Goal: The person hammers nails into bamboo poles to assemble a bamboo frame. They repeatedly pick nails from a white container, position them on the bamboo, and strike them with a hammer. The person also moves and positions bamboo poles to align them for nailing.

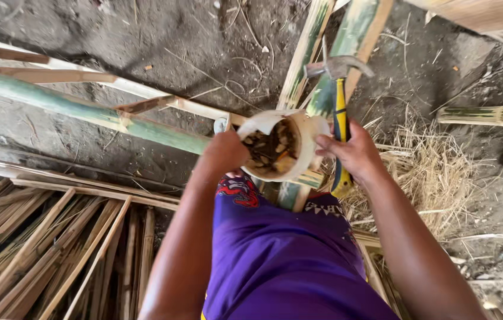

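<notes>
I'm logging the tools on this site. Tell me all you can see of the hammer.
The hammer is a claw hammer with a grey metal head and a yellow-and-dark handle. It points away from the person, head over split bamboo. The right hand grips its handle, beside a white container of small brown pieces.

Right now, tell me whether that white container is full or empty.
Partly filled, not empty: the open white container shows brown bits inside. The left hand reaches into it, and the right hand grips its rim alongside the hammer.
</notes>
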